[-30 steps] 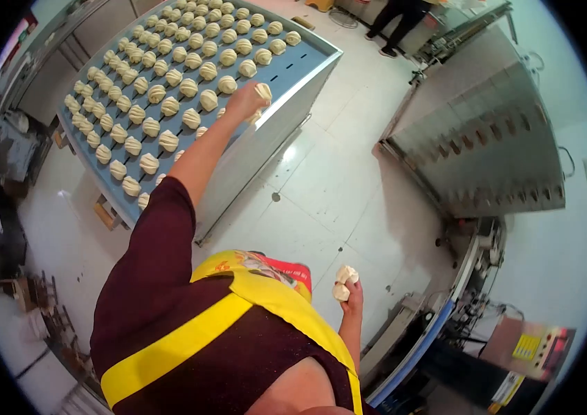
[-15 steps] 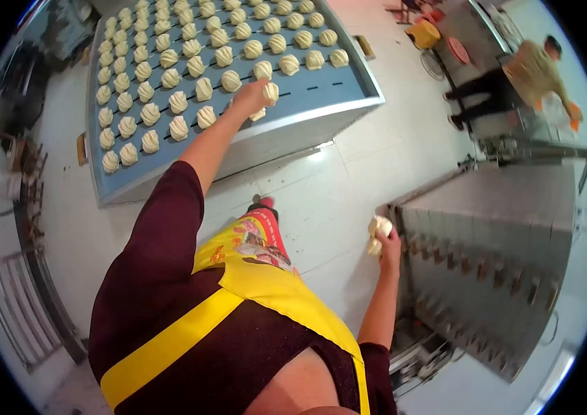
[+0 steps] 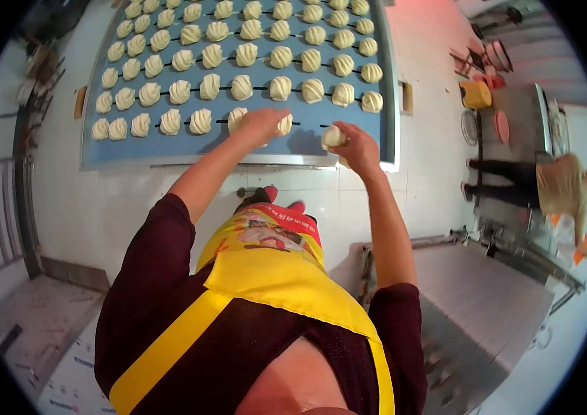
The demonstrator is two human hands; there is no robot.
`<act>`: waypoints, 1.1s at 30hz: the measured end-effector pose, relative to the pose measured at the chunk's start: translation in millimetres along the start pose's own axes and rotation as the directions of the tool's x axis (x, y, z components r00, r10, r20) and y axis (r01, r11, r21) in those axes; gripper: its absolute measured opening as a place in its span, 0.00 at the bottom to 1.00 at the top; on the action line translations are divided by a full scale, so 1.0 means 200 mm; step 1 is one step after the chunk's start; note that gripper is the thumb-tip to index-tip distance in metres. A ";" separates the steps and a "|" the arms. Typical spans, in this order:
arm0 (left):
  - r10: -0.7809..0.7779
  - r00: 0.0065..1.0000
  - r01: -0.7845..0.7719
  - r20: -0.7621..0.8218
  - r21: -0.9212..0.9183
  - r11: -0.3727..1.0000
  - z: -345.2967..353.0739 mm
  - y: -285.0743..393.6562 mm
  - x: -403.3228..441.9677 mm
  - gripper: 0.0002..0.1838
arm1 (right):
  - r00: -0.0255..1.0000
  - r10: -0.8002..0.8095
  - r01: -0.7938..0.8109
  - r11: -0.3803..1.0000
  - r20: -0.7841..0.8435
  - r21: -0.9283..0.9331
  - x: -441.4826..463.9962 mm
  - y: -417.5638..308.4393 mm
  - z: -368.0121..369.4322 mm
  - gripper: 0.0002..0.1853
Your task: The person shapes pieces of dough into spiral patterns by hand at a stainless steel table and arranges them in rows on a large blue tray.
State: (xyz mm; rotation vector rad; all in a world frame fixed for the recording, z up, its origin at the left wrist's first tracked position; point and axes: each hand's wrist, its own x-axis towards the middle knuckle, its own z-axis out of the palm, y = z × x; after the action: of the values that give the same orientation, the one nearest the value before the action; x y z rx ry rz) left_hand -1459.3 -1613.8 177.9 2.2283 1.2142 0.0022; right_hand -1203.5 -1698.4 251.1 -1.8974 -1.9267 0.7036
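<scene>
Rows of pale, pleated dough buns (image 3: 246, 54) sit on a large blue tray (image 3: 307, 145) with a metal rim. Over the tray's front row is my left hand (image 3: 259, 128), closed on a bun (image 3: 284, 124) at its fingertips; its palm side is hidden. Just behind that hand, another bun (image 3: 237, 119) is partly covered by it. My right hand (image 3: 360, 148) grips a bun (image 3: 333, 137) above the tray's front right corner. A second pale piece shows under its fingers, mostly hidden.
A metal cabinet (image 3: 473, 290) stands at the lower right. Farther right, a person (image 3: 560, 187) bends beside a metal counter (image 3: 515, 124). A yellow bucket (image 3: 475, 95) stands near it. Metal railings (image 3: 0, 214) run along the left.
My view has turned right and the tray now lies straight ahead. My right hand has come up from beside the metal cabinet to the tray with its buns. My left hand remains over the front row.
</scene>
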 end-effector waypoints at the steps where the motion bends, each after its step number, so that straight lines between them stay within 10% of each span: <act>1: -0.025 1.000 0.025 -0.015 -0.006 1.000 0.00 0.01 0.01 0.38 | 0.995 -0.095 0.094 0.993 -0.009 -0.076 0.10 0.01 0.06 0.32; 9: -0.321 0.943 0.319 -0.083 -0.041 0.947 -0.18 0.30 -0.17 0.35 | 0.950 -0.307 0.312 0.908 0.064 -0.278 0.31 0.15 0.35 0.34; 13: -0.146 0.965 0.141 -0.215 -0.043 0.989 -0.02 0.33 -0.08 0.33 | 0.965 -0.249 0.259 0.950 0.078 -0.175 0.25 0.13 0.28 0.45; 20: -0.130 0.979 0.138 -0.155 0.043 0.989 0.14 0.49 0.15 0.27 | 0.967 -0.256 0.256 0.965 0.009 0.055 0.15 0.44 0.23 0.37; 33: -0.256 0.950 0.253 -0.179 -0.041 0.967 0.06 0.56 0.12 0.26 | 0.950 -0.313 0.309 0.936 0.002 -0.168 0.25 0.46 0.17 0.42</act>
State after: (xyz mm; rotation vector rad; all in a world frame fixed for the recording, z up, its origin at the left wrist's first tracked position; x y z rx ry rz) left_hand -1357.1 -1647.1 218.0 2.0764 1.5891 0.1168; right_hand -1149.7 -1653.3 166.4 -1.6210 -2.2619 0.4332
